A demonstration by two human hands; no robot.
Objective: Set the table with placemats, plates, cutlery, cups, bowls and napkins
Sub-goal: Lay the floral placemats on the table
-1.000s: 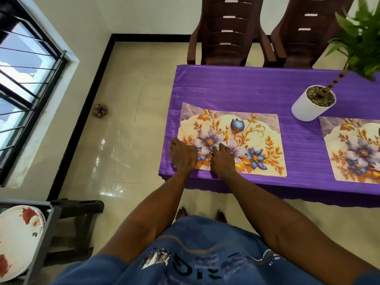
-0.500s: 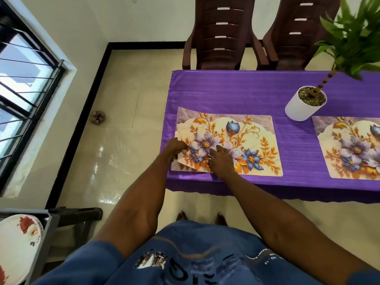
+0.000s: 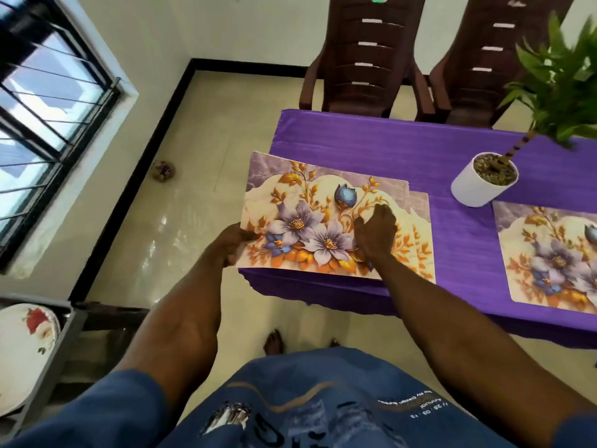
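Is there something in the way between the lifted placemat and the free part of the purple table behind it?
Nothing visible blocks it. The left hand grips the top placemat, the right hand rests on it, and the purple table behind is bare. The white plant pot stands off to the right.

Bright daylight enters through the black-barred window (image 3: 48, 124) at the upper left of the frame, throwing white glare on the glossy cream tiled floor (image 3: 168, 240). Wide-angle distortion bends the edges; the green leafy plant (image 3: 562, 88) looks softly blurred.
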